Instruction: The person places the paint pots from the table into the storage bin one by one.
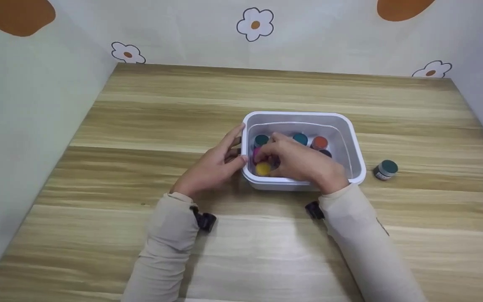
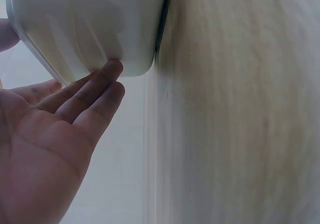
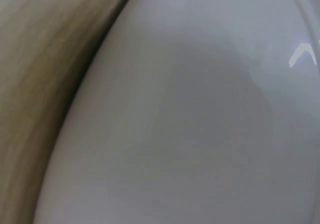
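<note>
A white plastic tub [image 1: 354,147] stands on the table with several small paint jars in it. My left hand [image 1: 212,170] rests against the tub's left side, thumb at the near corner; in the left wrist view its straight fingers [image 2: 95,92] touch the outer wall. Inside the tub, my right hand [image 1: 302,161] pinches a yellow-lidded paint jar [image 1: 263,169], fingers partly covering it. A magenta jar [image 1: 257,154] lies beside those fingers. Dark green [image 1: 261,140], teal [image 1: 300,139] and orange-red [image 1: 319,143] jars stand farther back. The tub's white wall [image 3: 175,114] fills the right wrist view.
A dark green-lidded jar [image 1: 386,170] stands on the wooden table [image 1: 162,100], just right of the tub. Flower-patterned wall covering [image 1: 308,46] rises behind the table's far edge. A small black camera [image 1: 206,221] sits at the left wrist, another [image 1: 315,210] at the right.
</note>
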Demonstrator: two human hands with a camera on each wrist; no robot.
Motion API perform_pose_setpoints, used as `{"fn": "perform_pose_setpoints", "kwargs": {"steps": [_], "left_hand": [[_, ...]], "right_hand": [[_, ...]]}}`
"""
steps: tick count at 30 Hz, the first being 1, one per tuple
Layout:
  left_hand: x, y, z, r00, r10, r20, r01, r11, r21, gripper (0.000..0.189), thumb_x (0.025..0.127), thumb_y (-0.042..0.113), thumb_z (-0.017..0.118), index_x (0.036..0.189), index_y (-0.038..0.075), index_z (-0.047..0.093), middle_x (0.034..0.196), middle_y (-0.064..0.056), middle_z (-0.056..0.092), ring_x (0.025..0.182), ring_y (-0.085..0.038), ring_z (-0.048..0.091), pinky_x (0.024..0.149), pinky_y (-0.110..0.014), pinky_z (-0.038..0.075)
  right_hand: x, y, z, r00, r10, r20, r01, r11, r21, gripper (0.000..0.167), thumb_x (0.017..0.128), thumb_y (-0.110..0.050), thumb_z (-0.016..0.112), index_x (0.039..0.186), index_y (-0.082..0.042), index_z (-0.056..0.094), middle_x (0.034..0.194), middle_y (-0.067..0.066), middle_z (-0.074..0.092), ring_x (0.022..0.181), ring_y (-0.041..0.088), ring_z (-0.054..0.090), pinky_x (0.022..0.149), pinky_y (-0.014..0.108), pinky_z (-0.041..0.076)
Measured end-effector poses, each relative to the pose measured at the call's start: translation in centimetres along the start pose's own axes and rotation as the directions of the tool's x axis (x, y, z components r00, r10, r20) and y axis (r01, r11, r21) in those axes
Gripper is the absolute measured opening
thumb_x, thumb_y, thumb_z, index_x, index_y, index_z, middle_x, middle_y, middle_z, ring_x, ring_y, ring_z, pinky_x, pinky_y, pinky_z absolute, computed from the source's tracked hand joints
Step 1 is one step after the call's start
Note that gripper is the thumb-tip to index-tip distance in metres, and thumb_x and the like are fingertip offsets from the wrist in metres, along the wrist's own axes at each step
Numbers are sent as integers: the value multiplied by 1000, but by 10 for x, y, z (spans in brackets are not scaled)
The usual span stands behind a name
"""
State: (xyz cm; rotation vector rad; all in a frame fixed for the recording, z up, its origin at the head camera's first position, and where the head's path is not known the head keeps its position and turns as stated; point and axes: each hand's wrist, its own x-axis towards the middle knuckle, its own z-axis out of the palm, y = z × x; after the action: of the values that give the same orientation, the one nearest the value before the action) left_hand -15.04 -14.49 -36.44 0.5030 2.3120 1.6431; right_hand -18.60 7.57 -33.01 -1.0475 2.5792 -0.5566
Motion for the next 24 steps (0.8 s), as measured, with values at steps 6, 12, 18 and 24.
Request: {"fn": "perform_pose_setpoints", "kwargs": {"steps": [6,12,18,24], "left_hand": [[0,0,0,1000,-7,0,7,1000,12,73,101,22,53,160,25,12,159,-9,33,139,-25,44,113,-36,40],[1,0,1,1000,-16,-2,16,1000,27,73,101,23,54,160,25,12,159,-9,34,140,-26,43,114,-37,38],[3,0,1,1000,-15,-5,15,999,39,72,101,21,54,160,23,13,158,-9,35,140,-25,43,114,-38,38],[2,-1,0,1000,-5,-5,6,1000,17,71,101,20,53,160,21,14,157,-9,36,139,-25,44,114,-36,39]], "right_hand": [[-5,2,-4,1000,-6,-19,6,999,39,37,85,-8,76,122,-13,71,111,3,62,100,20,53,92,35,50],[-25,20,-18,985,8,-173,11,994,110,29,91,-7,69,119,-4,69,110,11,61,98,26,58,86,41,52],[-62,47,-39,914,28,-404,26,992,127,23,93,-4,65,116,-2,68,105,11,63,92,16,59,80,24,53],[-101,75,-53,812,100,-575,-27,991,134,20,94,-4,65,113,-1,70,106,9,67,93,1,56,78,7,47]]}}
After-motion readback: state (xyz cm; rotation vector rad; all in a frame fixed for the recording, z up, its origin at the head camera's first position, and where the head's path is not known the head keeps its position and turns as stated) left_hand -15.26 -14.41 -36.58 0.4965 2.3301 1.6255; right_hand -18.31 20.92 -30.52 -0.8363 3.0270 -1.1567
